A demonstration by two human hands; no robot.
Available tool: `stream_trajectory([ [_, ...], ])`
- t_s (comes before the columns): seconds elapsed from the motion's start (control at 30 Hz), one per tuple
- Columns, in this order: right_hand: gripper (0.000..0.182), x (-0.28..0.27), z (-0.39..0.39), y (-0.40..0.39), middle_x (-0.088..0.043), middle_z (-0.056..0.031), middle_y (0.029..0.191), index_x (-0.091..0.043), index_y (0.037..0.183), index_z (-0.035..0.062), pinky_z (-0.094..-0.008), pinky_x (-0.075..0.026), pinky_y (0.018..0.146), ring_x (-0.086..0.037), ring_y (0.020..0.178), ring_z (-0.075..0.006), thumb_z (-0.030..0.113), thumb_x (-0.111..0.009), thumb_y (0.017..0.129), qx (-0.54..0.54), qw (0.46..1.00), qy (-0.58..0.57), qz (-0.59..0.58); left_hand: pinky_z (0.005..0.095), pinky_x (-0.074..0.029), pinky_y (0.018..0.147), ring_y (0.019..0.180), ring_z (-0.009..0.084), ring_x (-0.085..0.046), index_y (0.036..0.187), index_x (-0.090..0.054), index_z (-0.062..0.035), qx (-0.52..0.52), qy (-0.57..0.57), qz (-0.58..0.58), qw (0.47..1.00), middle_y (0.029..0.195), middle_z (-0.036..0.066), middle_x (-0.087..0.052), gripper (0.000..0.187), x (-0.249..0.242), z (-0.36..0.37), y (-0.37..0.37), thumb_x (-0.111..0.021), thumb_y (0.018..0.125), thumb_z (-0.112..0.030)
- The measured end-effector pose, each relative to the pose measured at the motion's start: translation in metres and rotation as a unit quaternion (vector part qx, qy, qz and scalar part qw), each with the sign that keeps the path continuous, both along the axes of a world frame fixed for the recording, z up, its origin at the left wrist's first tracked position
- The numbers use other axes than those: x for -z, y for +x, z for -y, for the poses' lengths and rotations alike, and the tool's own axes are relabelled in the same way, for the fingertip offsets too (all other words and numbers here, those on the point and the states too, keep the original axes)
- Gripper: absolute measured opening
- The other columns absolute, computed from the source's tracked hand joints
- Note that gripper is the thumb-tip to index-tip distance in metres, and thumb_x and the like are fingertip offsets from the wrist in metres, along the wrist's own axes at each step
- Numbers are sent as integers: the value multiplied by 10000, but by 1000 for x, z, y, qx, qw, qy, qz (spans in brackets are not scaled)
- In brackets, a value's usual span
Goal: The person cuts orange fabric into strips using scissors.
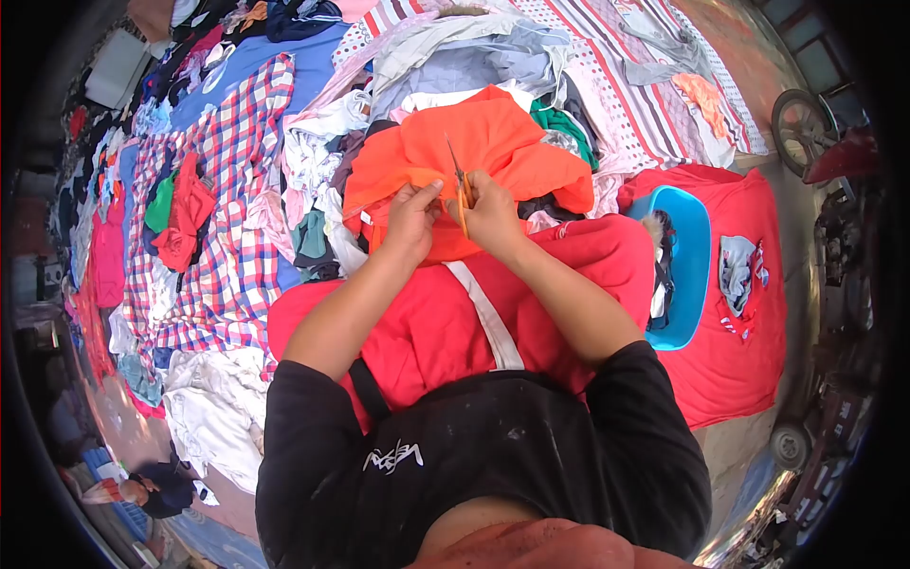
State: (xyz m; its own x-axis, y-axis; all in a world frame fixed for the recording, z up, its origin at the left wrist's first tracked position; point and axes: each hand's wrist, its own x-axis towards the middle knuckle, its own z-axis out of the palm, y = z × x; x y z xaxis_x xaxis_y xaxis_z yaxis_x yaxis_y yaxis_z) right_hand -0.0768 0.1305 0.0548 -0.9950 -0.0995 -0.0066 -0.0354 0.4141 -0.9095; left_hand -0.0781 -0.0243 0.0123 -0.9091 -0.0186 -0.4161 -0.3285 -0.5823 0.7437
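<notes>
Bright orange cloth (483, 137) lies over my lap and the clothes pile in front of me. My left hand (413, 213) pinches the near edge of this cloth, thumb and fingers together. In my right hand (489, 213) are scissors (461, 178) with orange handles, their blades pointing up and away over the cloth. Both hands are close together, with a small gap between them. Red fabric (569, 284) with a white strip covers my legs beneath my forearms.
A blue tub (697, 256) with dark and white items stands at the right on a red cloth (749, 370). A checked cloth (223, 209) and heaped clothes spread leftward. Wheels (801, 123) stand at the right edge. Another person (163, 488) is at lower left.
</notes>
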Motion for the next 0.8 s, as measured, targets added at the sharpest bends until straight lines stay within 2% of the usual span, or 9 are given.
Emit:
stream_trajectory([
  [0.13,339,-8,-5,4,-611,-143,680,-563,861,16,-415,-482,576,-636,616,-313,256,-795,802,-58,997,46,12,287,-480,668,776,98,-593,938,-599,-140,34,36,5,999,902,-9,-660,105,-6,5,2,-703,931,-154],
  [0.2,363,-28,-10,1,-604,-118,675,-574,860,27,-406,-475,573,-632,615,-284,286,-818,783,-50,996,68,36,309,-504,699,771,122,-628,930,-589,-122,45,27,2,999,879,9,-662,98,-16,4,4,-678,948,-158],
  [0.27,369,-25,-18,-5,-592,-105,660,-585,882,29,-399,-468,565,-620,600,-268,286,-827,776,-33,997,64,-35,293,-507,702,796,127,-651,952,-606,-101,51,13,-12,999,851,16,-667,77,-23,0,5,-660,961,-156],
  [0.3,372,-26,-20,-8,-586,-99,652,-590,893,29,-395,-464,560,-615,593,-261,286,-831,773,-22,995,63,-71,286,-496,676,763,113,-629,942,-607,-110,57,-9,-11,998,848,11,-663,105,-28,-1,4,-677,953,-188],
  [0.43,344,-30,-24,-8,-588,-82,694,-607,992,32,-362,-439,536,-585,579,-197,197,-822,780,-46,998,-9,-41,266,-470,619,699,86,-586,912,-600,-136,87,-79,11,993,832,0,-645,193,-37,-4,3,-705,942,-295],
  [0.53,308,-31,-22,-4,-524,-8,695,-596,1019,17,-262,-418,570,-496,628,-68,118,-809,822,-106,994,-31,-20,276,-475,645,733,100,-594,891,-581,-141,80,-37,48,995,819,7,-633,220,-40,-9,4,-682,958,-325],
  [0.63,265,-14,-16,-7,-568,-65,697,-594,988,11,-319,-434,543,-530,583,-142,120,-765,817,-79,995,-46,-41,307,-488,699,777,125,-604,870,-559,-140,58,71,60,994,817,17,-628,217,-43,-9,14,-649,978,-305],
  [0.67,255,-9,-16,-9,-567,-64,697,-590,982,5,-316,-434,545,-527,590,-134,114,-756,821,-73,995,-68,-21,320,-493,719,791,134,-607,863,-551,-139,51,111,58,991,818,21,-627,214,-44,-9,17,-638,984,-293],
  [0.8,221,-4,-21,-17,-563,-59,696,-574,957,-9,-304,-431,550,-515,622,-101,91,-725,830,-38,989,-135,47,360,-509,799,815,158,-621,968,-620,-125,71,101,-9,992,872,13,-642,107,-24,-10,23,-656,965,-225],
])
